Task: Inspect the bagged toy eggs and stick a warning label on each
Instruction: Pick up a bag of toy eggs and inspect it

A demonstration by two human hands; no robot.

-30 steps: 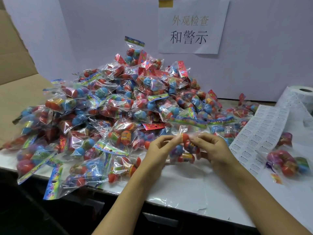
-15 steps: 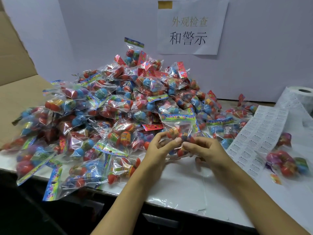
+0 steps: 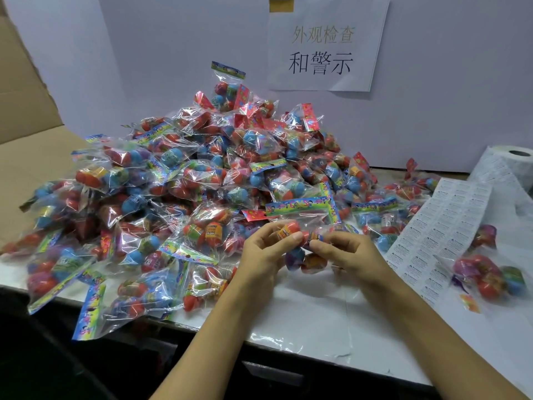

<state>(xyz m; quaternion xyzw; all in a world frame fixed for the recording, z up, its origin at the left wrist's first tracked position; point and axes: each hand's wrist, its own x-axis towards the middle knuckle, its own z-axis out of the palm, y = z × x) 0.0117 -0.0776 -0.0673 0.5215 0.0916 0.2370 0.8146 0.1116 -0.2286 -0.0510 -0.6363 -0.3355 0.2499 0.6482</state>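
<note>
- Crinkly clear plastic is what I hold: one bag of toy eggs, up in front of me, just above the table and close to the big pile.
- My left hand pinches one end and my right hand pinches the other, fingers curled tight on the bag.
- To check it well, I should turn it slowly, look at every egg, and not squeeze hard.
- The label sheet lies near my right hand, ready for after.
- A moment ago the bag hung lower; now its bright top strip stands up and an orange egg faces me.
</note>
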